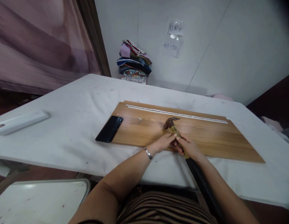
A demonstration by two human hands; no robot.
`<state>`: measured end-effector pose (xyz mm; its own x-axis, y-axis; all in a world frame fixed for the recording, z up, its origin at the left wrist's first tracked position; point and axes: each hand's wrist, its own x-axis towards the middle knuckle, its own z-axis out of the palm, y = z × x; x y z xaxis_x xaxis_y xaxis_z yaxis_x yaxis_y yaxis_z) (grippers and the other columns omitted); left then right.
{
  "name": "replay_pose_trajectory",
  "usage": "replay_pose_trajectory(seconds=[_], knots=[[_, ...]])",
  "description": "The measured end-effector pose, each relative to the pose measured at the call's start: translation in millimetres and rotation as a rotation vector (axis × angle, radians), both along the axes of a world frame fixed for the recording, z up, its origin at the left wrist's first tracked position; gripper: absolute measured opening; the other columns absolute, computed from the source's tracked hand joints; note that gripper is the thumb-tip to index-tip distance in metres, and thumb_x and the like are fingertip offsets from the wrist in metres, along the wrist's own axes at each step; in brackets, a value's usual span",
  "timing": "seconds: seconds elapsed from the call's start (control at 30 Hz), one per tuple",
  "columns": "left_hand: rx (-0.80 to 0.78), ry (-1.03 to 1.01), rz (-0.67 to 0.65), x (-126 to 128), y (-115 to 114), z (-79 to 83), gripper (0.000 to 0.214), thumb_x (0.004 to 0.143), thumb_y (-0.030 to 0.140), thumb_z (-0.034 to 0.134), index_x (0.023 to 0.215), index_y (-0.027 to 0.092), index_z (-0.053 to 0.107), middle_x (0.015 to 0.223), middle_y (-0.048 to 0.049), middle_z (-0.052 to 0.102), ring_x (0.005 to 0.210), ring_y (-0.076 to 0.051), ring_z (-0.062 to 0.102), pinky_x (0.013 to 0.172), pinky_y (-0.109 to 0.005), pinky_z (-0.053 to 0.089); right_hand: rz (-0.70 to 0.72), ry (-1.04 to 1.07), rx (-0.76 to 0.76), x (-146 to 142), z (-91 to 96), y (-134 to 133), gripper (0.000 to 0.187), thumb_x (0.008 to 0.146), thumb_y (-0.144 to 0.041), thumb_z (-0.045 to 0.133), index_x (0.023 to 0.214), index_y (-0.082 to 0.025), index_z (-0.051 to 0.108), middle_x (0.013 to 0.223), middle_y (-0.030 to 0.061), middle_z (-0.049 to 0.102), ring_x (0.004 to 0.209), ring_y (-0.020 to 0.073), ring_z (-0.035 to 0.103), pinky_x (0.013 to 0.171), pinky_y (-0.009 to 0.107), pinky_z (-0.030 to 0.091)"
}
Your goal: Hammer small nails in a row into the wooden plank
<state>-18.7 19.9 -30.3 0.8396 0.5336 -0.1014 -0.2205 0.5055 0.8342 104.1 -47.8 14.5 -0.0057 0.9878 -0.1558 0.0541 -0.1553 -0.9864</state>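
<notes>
A long wooden board [205, 137] lies on the white table [72, 118]. A claw hammer [171, 123] rests with its rusty head on the board, its yellow handle running back toward me. My right hand [189, 147] is wrapped round that handle near the head. My left hand [164, 142], a silver bracelet on its wrist, lies beside it with fingers curled together against the board and the right hand's fingers; what it pinches, if anything, is hidden. Several loose nails [137, 120] lie on the board to the left.
A black phone [109, 128] lies at the board's left end. A white strip [177, 114] runs along the board's far edge. A white oblong object [19, 122] sits at the table's left. Folded cloths [134, 62] are stacked against the far wall. A white tray [41, 199] stands lower left.
</notes>
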Motion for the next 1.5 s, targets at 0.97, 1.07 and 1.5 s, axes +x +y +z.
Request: replay_pose_trajectory(seconds=[0.97, 1.07, 1.5], knots=[[0.03, -0.005, 0.005, -0.7, -0.3, 3.0, 0.053, 0.071, 0.064, 0.063, 0.083, 0.014, 0.048, 0.066, 0.0031, 0.051, 0.06, -0.014, 0.063, 0.073, -0.037, 0.052, -0.004, -0.002, 0.021, 0.9, 0.4, -0.1, 0.032, 0.08, -0.048, 0.057, 0.094, -0.02, 0.051, 0.064, -0.0068, 0.049, 0.034, 0.0037, 0.039, 0.029, 0.017, 0.032], [0.043, 0.025, 0.023, -1.3, -0.5, 4.5, 0.055, 0.069, 0.066, 0.063, 0.08, 0.014, 0.049, 0.065, 0.0026, 0.052, 0.059, -0.014, 0.062, 0.072, -0.037, 0.052, -0.009, 0.001, 0.008, 0.5, 0.6, 0.0, 0.032, 0.079, -0.048, 0.057, 0.094, -0.02, 0.051, 0.063, -0.0072, 0.049, 0.033, 0.0038, 0.039, 0.029, 0.018, 0.031], [0.006, 0.01, -0.002, -0.6, -0.5, 3.4, 0.054, 0.068, 0.064, 0.065, 0.081, 0.015, 0.048, 0.065, 0.0031, 0.052, 0.059, -0.014, 0.062, 0.073, -0.037, 0.052, 0.002, -0.01, 0.034, 1.1, -0.9, -0.2, 0.03, 0.081, -0.049, 0.055, 0.089, -0.02, 0.051, 0.064, -0.0065, 0.05, 0.033, 0.0035, 0.039, 0.029, 0.018, 0.032]])
